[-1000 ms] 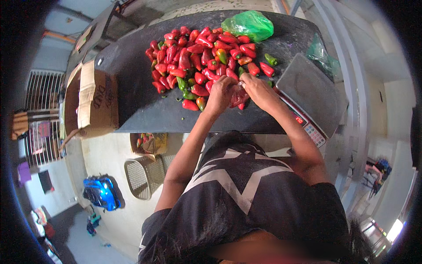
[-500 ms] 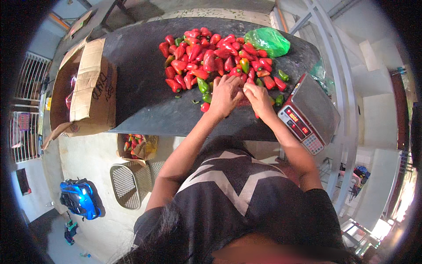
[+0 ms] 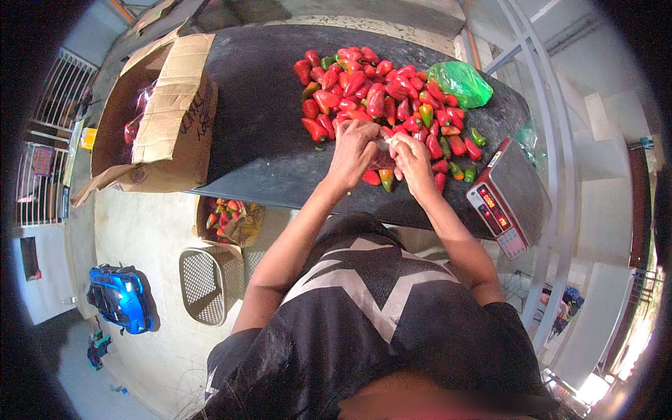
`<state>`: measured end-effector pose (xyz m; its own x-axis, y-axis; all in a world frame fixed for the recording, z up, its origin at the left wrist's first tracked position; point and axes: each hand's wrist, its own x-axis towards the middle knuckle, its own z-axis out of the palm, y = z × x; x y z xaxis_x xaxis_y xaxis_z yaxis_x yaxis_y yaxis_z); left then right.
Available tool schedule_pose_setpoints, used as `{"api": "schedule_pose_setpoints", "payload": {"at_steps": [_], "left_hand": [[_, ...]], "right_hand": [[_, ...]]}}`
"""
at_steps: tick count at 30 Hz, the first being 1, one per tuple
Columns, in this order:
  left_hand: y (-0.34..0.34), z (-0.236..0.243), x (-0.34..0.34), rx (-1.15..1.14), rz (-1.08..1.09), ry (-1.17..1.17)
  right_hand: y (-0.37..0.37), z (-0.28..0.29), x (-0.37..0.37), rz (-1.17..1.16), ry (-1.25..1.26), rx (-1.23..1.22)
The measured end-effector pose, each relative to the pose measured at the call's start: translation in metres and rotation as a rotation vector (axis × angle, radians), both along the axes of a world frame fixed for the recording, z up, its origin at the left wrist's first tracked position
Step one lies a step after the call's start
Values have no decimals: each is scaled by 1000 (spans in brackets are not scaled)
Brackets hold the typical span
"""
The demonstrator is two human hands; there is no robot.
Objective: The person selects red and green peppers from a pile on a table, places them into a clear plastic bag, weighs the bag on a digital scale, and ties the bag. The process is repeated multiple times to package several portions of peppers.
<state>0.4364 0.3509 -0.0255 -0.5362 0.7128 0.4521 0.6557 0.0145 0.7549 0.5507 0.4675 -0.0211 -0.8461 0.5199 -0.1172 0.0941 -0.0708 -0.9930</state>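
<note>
Black bench (image 3: 252, 91) across the top, left hand (image 3: 353, 150) and right hand (image 3: 411, 157) pinching a clear bag (image 3: 384, 153) at centre; bagged peppers (image 3: 131, 131) already in the carton (image 3: 168, 94), upper left, a big pepper heap (image 3: 376, 98) still loose, upper centre

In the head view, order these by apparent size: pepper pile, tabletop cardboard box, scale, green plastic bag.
1. Cardboard box and pepper pile: too alike to rank
2. Scale
3. Green plastic bag
</note>
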Motion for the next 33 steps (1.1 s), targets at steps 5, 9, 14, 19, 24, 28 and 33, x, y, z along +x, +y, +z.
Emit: {"api": "schedule_pose_setpoints", "payload": {"at_steps": [5, 9, 14, 19, 24, 28, 33], "left_hand": [[-19, 7, -10, 32, 46, 10], [-27, 6, -10, 68, 87, 3], [-40, 5, -10, 64, 140, 52], [-57, 30, -28, -6, 130, 207], [-92, 66, -105, 11, 304, 381], [-164, 90, -200, 410, 565, 33], [-293, 113, -330, 431, 871, -132]], "right_hand": [[-18, 15, -12, 50, 103, -129], [-28, 19, -18, 53, 155, -190], [-39, 18, -25, 45, 139, -250], [-23, 34, -45, 331, -30, 33], [-17, 46, -55, 338, 88, 262], [-8, 34, -35, 278, -25, 275], [17, -2, 18, 162, -168, 213]]}}
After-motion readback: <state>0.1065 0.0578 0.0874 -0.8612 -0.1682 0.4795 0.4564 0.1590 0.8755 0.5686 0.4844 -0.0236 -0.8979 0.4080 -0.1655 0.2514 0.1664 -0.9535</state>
